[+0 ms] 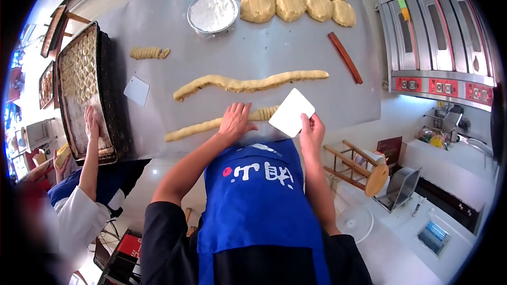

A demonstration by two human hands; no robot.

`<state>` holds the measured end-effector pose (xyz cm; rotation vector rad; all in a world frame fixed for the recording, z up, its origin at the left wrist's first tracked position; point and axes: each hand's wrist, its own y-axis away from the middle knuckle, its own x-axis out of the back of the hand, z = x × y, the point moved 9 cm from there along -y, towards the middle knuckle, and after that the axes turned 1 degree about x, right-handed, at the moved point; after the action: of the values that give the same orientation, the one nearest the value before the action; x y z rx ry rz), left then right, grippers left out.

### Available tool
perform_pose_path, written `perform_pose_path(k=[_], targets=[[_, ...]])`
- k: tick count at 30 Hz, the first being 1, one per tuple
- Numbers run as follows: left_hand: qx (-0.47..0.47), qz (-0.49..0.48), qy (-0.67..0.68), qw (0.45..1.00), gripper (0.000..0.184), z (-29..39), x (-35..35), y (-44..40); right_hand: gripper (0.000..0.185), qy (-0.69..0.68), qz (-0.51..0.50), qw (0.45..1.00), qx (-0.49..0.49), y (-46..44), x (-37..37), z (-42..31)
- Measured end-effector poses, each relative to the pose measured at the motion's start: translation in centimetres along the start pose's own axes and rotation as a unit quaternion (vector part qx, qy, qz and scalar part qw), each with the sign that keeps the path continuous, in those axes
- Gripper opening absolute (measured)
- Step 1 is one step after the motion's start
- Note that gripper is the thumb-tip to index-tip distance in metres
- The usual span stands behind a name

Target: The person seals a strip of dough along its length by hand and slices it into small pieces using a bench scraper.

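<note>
On the steel table, my left hand (236,120) rests on the nearer dough rope (195,129), fingers pressed together over it. To its right, the rope's end is cut into several slices (264,113). My right hand (311,128) grips a white scraper (292,113) by its right edge, beside those slices. A longer, wavy dough rope (248,83) lies uncut beyond both hands. Farther left are a row of cut slices (149,53) and a second white scraper (137,91).
A metal bowl of flour (213,12) and several dough mounds (289,5) stand at the table's far side. A reddish stick (345,58) lies right. At left, a co-worker's hand (91,121) is over a tray (79,82) of dough pieces. A wooden stool (376,179) stands lower right.
</note>
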<state>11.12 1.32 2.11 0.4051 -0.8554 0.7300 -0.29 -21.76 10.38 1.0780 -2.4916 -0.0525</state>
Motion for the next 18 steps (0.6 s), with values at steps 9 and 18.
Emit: perform_pose_path(k=[9,18], targets=[[-0.043,-0.047,0.029,0.998,0.050,0.4,-1.1,-1.4,0.029,0.171,0.062,0.978,0.103,2.6,-3.4,0.2],[-0.023,0.020,0.074,0.997,0.042,-0.1,-0.9,-1.7,0.038,-0.255,0.014,0.961,-0.102,3.0,-1.9,3.9]])
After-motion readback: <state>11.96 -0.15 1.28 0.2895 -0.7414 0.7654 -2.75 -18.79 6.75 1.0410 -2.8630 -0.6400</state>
